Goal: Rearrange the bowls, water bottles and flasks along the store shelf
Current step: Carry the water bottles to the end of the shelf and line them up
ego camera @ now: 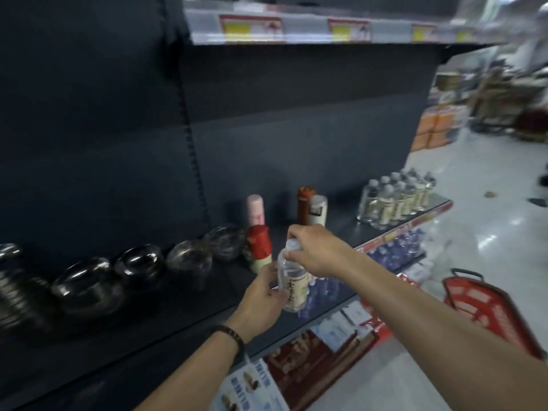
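A clear water bottle (292, 284) with a pale label is held over the front of the dark shelf (166, 327). My right hand (318, 250) grips its cap from above. My left hand (262, 301) holds its lower body from the left. Behind it stand a red-and-cream flask (258, 252), a pink flask (255, 209), an orange-brown flask (305, 204) and a silver flask (318, 210). Several wrapped dark bowls (139, 264) line the shelf to the left. A group of water bottles (394, 200) stands at the shelf's right end.
A red shopping basket (486, 310) sits on the floor at the right. The lower shelf holds blue-capped bottles (397, 247) and boxed goods (311, 360). An upper shelf edge with price tags (296, 28) runs overhead. The aisle floor (480, 209) opens to the right.
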`<state>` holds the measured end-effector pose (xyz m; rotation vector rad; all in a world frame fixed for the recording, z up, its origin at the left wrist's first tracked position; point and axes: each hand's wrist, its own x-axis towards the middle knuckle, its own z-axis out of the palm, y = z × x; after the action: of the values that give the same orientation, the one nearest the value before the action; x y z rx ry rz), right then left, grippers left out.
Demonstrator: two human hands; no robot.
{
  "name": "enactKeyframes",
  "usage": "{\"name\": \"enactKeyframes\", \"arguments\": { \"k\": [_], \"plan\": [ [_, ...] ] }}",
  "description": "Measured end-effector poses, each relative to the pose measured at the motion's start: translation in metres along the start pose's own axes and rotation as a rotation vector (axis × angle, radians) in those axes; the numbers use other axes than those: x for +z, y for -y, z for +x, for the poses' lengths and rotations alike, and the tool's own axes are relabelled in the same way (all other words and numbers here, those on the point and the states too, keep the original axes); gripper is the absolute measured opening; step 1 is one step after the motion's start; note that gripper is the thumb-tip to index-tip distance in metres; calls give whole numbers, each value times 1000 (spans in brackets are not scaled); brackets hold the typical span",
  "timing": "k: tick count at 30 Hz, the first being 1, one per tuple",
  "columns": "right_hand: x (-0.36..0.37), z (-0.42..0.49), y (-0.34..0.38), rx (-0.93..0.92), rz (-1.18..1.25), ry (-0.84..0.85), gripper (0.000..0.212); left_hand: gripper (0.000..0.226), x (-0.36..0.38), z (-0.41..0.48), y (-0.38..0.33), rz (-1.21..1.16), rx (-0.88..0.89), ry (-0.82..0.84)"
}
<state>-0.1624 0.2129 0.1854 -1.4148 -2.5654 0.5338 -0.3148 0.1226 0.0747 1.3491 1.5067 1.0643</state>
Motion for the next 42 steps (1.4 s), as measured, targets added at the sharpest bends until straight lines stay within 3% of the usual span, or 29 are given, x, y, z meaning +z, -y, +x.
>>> {"name": "enactKeyframes", "arguments": {
  "k": [10, 19, 23, 33, 36, 39, 42],
  "plan": [
    [-63, 50, -115, 212, -159, -1, 42, 35, 74, 131, -33, -89, 59, 187],
    [-104, 127, -209, 221, -133, -93, 38, 39, 129, 240, -52, -27, 103, 282],
    [-112, 175, -262, 182, -166, -38, 38, 50, 162, 305, -44, -33, 27, 253],
    [-105, 281, -384, 66, -146, 44, 38, 39, 223, 423, -46, 20, -225, 134],
    [-99, 302, -405, 6, -179, 74, 34, 47, 236, 444, -42, 63, -247, 105],
    [-94, 318, -421, -10, -163, 104, 30, 37, 246, 460, -37, 110, -245, 103],
    [-91, 331, -431, -16, -149, 110, 30, 41, 255, 474, -35, 151, -251, 68]
  ]
}}
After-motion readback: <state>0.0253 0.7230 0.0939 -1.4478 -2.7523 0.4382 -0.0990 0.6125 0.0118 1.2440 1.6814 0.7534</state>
